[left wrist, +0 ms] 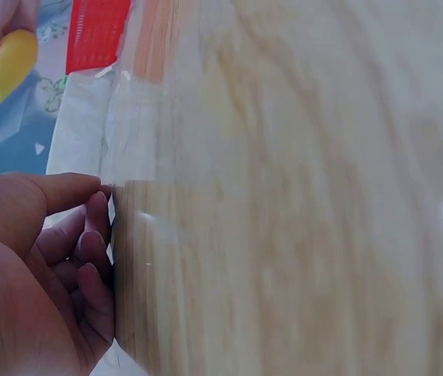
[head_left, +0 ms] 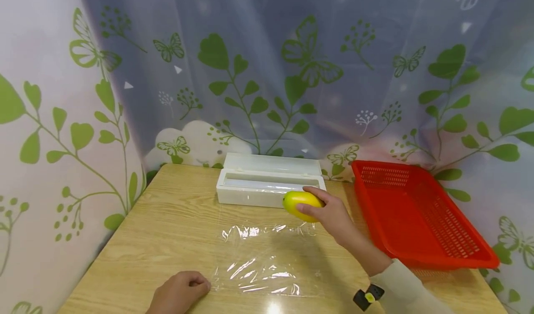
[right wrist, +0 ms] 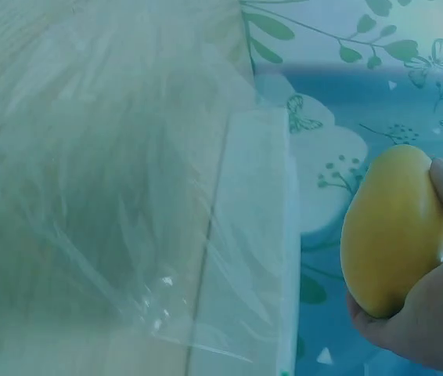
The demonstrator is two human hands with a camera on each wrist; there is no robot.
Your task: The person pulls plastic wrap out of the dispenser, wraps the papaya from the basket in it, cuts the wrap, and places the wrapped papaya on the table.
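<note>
My right hand (head_left: 331, 214) grips a yellow mango (head_left: 301, 206) with a greenish stem end, held up over the table near the front of the white box. In the right wrist view the fingers wrap the side and lower end of the mango (right wrist: 397, 231). A clear sheet of plastic wrap (head_left: 263, 263), creased and shiny, stretches from the box toward me over the table. At its near left corner, my left hand (head_left: 181, 291) has its thumb and index finger pinched together on the film's edge; the left wrist view shows these fingertips (left wrist: 96, 188) meeting.
Behind the film stands a white wrap dispenser box (head_left: 250, 197), its lid (head_left: 271, 164) raised at the back. To the right sits a red plastic basket (head_left: 417, 212) with slotted walls. A patterned curtain (head_left: 250, 73) borders the wooden table (head_left: 167, 230) at the back and sides.
</note>
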